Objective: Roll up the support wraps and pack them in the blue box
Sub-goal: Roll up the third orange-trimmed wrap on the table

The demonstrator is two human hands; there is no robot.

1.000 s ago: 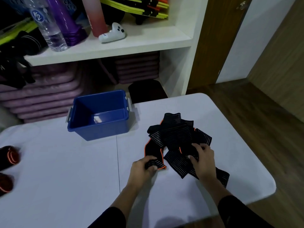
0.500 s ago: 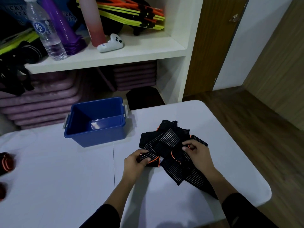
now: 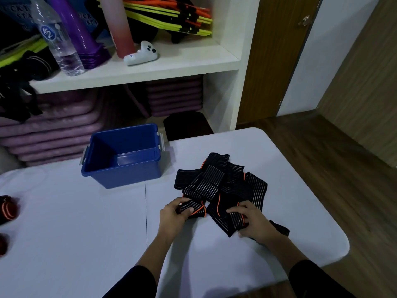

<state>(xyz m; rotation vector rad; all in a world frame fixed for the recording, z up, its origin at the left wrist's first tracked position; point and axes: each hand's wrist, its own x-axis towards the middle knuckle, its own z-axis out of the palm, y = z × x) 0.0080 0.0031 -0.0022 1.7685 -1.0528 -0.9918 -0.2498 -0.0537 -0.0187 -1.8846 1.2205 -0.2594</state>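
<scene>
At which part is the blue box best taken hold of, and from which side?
Take the blue box under its rim at the two short ends, from left and right: the grey latches stick out there, and it stands upright.

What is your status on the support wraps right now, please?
Left hand gripping a wrap end. Right hand holding the tangled support wraps. Blue box open, no wraps inside. Nothing between wraps and box.

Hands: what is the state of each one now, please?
Left hand: closed, pinching the end of one support wrap.
Right hand: closed, gripping a fold of the wrap pile.
</scene>
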